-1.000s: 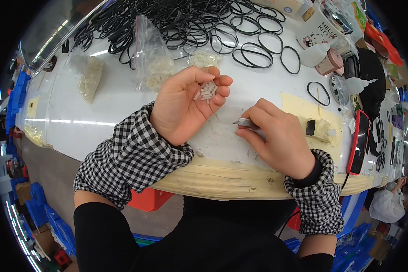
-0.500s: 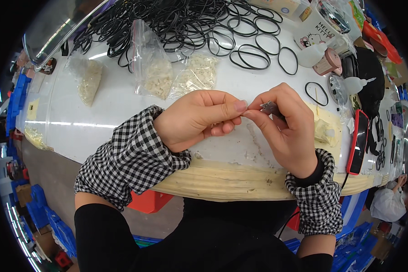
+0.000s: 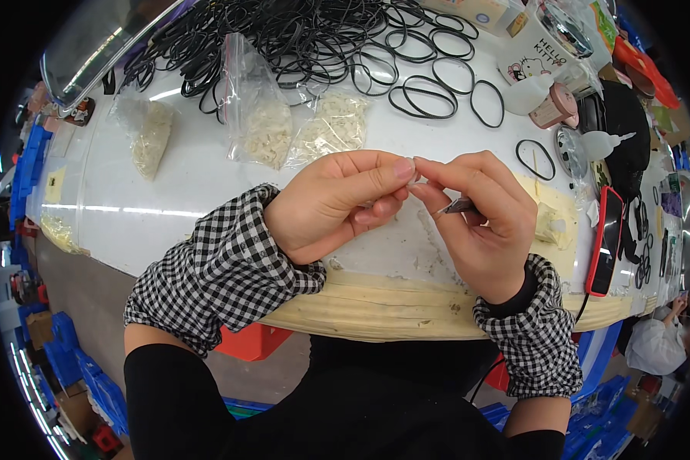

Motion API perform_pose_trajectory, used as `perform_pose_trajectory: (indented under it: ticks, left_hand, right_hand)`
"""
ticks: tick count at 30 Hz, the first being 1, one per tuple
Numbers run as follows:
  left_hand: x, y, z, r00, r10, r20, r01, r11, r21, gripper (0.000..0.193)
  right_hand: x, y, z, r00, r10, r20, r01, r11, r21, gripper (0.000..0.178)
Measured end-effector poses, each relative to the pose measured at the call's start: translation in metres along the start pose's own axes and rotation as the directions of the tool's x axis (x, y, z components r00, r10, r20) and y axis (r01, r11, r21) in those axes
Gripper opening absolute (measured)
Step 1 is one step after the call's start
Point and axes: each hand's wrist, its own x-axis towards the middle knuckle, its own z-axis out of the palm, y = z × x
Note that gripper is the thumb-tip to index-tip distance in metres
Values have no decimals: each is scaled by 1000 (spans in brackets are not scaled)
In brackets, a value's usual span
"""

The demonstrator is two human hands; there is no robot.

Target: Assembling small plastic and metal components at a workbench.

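My left hand (image 3: 331, 201) is closed in a pinch, thumb against index finger, over the front part of the table. Whatever sits between those fingertips is too small to make out. Right beside it, the thumb and index finger of my right hand (image 3: 489, 218) nearly meet the left thumb's tip. Tucked in the right hand's fingers is a small grey metal tool (image 3: 458, 205) with a narrow end; its kind cannot be told. Beyond the left hand lie clear plastic bags of small pale pieces, a zip bag (image 3: 264, 126) and a flat bag (image 3: 331, 126).
Black elastic loops (image 3: 322, 46) are heaped at the back, with a single loop (image 3: 535, 159) near my right hand. Another bag (image 3: 152, 138) lies left. A red-edged phone (image 3: 606, 241), a squeeze bottle (image 3: 527, 93) and a pale yellow pad (image 3: 563, 207) are at right.
The right index finger has stretched out toward the left thumb's tip. The metal tool has tipped lower into the right hand. My left hand has barely moved.
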Motion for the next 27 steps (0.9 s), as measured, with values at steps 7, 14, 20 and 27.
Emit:
perform_pose_trajectory:
  ticks: [7, 14, 20, 27]
  left_hand:
    - [1, 1, -2, 999, 20, 47, -18, 999, -39, 21]
    - [-3, 3, -1, 997, 11, 75, -10, 1000, -24, 16]
    - [-2, 4, 0, 994, 16, 113, -12, 999, -36, 14]
    - [-2, 3, -1, 992, 17, 123, -14, 999, -30, 13]
  right_hand:
    - [1, -1, 2, 999, -27, -23, 26, 1000, -14, 31]
    - [2, 1, 0, 993, 80, 88, -61, 979, -197, 27]
    - [-1, 5, 3, 992, 83, 94, -55, 963, -265, 34]
    - [-1, 5, 4, 993, 73, 97, -46, 966, -256, 35]
